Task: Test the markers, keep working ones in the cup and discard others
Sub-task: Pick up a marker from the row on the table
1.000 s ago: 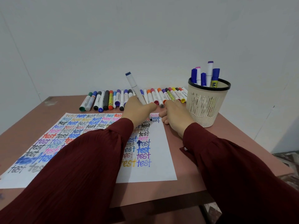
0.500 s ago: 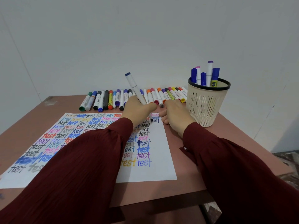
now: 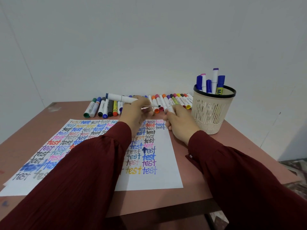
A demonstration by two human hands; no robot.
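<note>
The person's left hand (image 3: 137, 110) is raised above the top edge of the paper sheet (image 3: 163, 165), fingers curled round a white marker (image 3: 121, 98) held nearly level. Its dark bare tip points right and its dark blue end points left. The right hand (image 3: 181, 120) rests at the sheet's upper right corner, just beside the tip, its fingers closed round a short white cap (image 3: 170, 109) (only the end shows). The sheet is covered in rows of the word "test" in many colours. A row of capped markers (image 3: 103, 107) lies along the far edge of the brown table (image 3: 235, 146), against the wall. The beige mesh cup (image 3: 213, 113) stands to the right, near the right hand, with several blue and purple markers (image 3: 214, 78) upright in it.
</note>
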